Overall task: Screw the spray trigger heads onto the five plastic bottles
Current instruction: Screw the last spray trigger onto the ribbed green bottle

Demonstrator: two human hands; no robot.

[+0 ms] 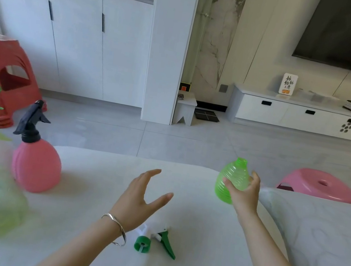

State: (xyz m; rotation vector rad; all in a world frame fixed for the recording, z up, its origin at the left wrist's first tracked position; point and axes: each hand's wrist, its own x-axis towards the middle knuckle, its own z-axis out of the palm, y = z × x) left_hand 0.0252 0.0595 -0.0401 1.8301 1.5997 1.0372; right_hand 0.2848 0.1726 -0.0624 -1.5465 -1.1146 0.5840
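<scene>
The right hand (244, 193) gripped the uncapped green bottle (230, 180) neck-up above the white surface (209, 239), apparently ready for the green-and-white trigger head (157, 241) lying by the left hand (141, 199), which hovered with fingers spread, holding nothing.

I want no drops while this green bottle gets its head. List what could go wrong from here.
1. The right hand holds the green bottle aloft, tilted, near the white surface's far edge; a slip could send it to the floor.
2. The loose trigger head lies right by the wrist of the left hand; a careless sweep might knock it away.
</scene>
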